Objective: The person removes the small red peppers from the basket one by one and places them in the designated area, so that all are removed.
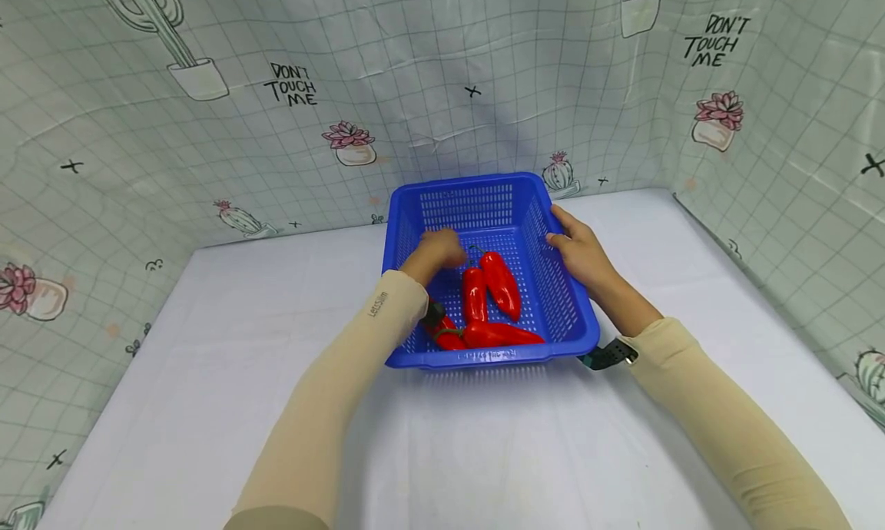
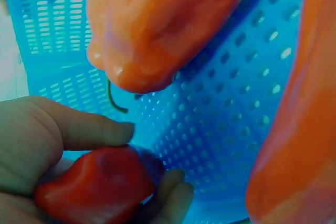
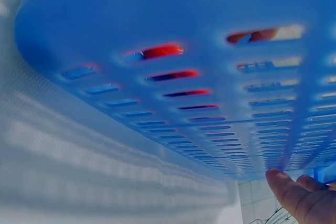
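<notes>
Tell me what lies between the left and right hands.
From left hand to right hand, the head view shows the stem ends of two red peppers, then bare floor and right wall of the blue basket.

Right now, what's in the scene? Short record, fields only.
left hand: inside the basket, holding a red pepper
right hand: holding the basket's right rim
basket: blue, perforated, on the white table
other peppers: four red ones visible in the head view
backdrop: grid-patterned, printed with cacti
</notes>
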Demonstrator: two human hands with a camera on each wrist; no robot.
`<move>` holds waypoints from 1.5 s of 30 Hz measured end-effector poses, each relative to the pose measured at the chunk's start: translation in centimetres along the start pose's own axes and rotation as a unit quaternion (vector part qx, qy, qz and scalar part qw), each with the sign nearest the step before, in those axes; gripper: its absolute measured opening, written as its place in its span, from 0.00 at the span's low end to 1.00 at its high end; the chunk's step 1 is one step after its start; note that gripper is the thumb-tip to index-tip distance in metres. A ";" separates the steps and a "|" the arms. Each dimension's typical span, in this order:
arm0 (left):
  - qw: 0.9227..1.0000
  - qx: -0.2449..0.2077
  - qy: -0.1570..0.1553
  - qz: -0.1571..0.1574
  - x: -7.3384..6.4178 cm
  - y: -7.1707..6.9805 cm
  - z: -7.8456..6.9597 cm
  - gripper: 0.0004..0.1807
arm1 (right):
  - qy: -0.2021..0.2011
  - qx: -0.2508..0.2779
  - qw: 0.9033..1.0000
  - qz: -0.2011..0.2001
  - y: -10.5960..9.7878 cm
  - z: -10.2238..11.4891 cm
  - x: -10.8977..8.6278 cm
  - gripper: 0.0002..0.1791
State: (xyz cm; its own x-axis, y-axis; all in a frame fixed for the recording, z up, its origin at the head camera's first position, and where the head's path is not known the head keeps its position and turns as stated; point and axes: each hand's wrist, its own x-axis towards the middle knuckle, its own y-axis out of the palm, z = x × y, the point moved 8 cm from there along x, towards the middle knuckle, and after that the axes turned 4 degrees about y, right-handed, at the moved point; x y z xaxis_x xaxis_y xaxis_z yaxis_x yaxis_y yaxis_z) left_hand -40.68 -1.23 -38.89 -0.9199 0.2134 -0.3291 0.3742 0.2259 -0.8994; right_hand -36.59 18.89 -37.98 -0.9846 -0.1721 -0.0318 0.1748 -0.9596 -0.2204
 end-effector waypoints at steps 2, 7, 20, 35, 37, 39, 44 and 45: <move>1.000 -0.023 -0.007 -0.006 -0.1 -0.2 0.3 0.33 | 0.001 0.002 1.000 0.002 0.1 0.1 0.0 0.34; 0.996 -0.083 -0.015 -0.025 -0.5 -0.6 0.7 0.36 | -0.002 0.003 1.000 0.005 0.4 0.2 -0.1 0.34; 0.944 -0.329 0.016 0.012 -0.6 -0.7 -0.1 0.26 | -0.006 0.003 1.000 0.003 0.4 0.1 -0.2 0.34; 0.887 -0.462 0.028 -0.009 -2.1 -4.2 -0.6 0.29 | -0.013 -0.007 1.000 0.004 0.2 0.4 0.1 0.34; 0.883 -0.469 0.028 -0.013 -2.3 -4.7 -0.4 0.30 | -0.011 -0.008 1.000 0.004 0.1 0.3 0.1 0.35; 0.876 -0.481 0.027 -0.015 -2.5 -5.1 0.0 0.30 | -0.008 -0.009 1.000 0.004 0.1 0.2 0.0 0.34; 0.863 -0.502 0.035 -0.036 -3.3 -6.7 1.5 0.29 | -0.006 -0.008 1.000 0.005 0.0 0.0 -0.1 0.34; 0.860 -0.506 0.038 -0.043 -3.5 -7.1 1.9 0.29 | -0.007 -0.008 1.000 0.006 0.0 0.0 -0.1 0.34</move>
State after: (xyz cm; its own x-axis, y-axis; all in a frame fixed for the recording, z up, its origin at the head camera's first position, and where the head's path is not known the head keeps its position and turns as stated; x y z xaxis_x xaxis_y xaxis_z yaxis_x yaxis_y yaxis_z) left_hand -40.34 -5.45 -31.88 -0.9531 0.2081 -0.2197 0.2518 0.9480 -0.1946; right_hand -36.51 18.89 -38.00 -0.9822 -0.1867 -0.0218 0.1866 -0.9539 -0.2351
